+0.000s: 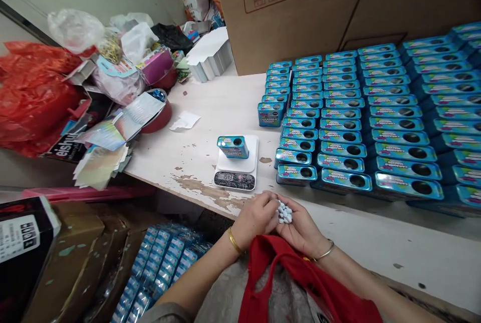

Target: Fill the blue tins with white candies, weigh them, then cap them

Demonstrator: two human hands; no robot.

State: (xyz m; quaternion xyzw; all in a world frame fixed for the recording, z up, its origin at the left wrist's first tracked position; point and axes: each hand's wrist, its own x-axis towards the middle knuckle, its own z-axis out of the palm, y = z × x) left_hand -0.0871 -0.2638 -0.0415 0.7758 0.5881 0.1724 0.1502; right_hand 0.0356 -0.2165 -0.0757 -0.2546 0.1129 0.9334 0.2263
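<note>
Small pale pellets (284,213) lie heaped in the cupped palm of my right hand (300,229), which has a silver bracelet at its wrist. My left hand (257,217), with a gold bracelet, is closed, its curled fingers against the left side of the heap; what its fingertips grip is hidden. Both hands are together at the table's front edge, below a white digital scale (251,160). One blue tin (233,146) stands on the scale's platform, behind the lit display.
Rows of blue tins (341,125) fill the table's right side, before a large cardboard box (293,27). Red bags (33,97), a red bowl (160,118) and papers crowd the left. A paper scrap (185,120) lies left of the scale. More packed blue tins (161,263) sit below the table.
</note>
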